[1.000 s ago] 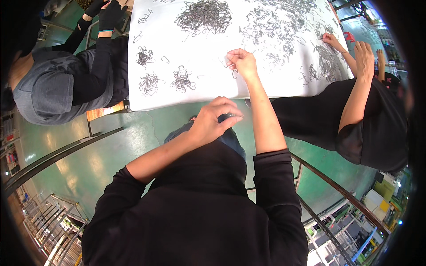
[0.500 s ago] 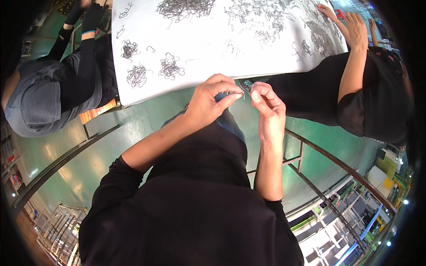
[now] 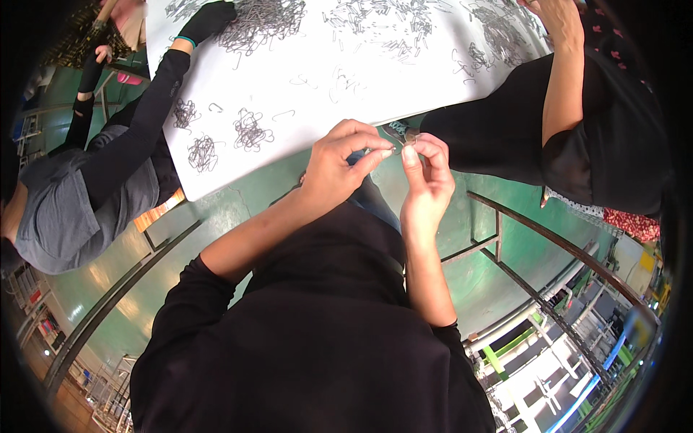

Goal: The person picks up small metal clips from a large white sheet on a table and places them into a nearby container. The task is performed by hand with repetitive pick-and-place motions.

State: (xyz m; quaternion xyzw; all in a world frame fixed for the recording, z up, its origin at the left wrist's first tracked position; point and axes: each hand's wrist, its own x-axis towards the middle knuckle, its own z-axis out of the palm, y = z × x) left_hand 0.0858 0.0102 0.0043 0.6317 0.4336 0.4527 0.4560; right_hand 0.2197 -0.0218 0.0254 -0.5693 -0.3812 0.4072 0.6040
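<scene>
Far left: co-worker in grey top [image 3: 54, 209], black-sleeved arm stretched over the white table [image 3: 317, 65], gloved hand [image 3: 206, 22] on a big heap of wire pieces [image 3: 263, 25] at the far edge.
Left part of table: three small tangled wire bundles [image 3: 249, 131], a few loose bent wires just beside them.
Centre, just off the near table edge: left hand [image 3: 339, 162] and right hand [image 3: 427, 180] brought together, fingertips nearly touching. Both pinch a small metal wire piece [image 3: 401, 137] between thumb and fingers, held in the air above the green floor [image 3: 238, 198], not resting on the table. Exact shape of the piece too small to tell.
Far centre to right of table: scattered loose wire clips [image 3: 390, 29], more tangles toward the right corner.
Right: second co-worker in black [image 3: 606, 137], bare forearm [image 3: 563, 86] reaching to the table's right edge.
Near right: dark metal rail [image 3: 548, 234] crossing over the floor.
</scene>
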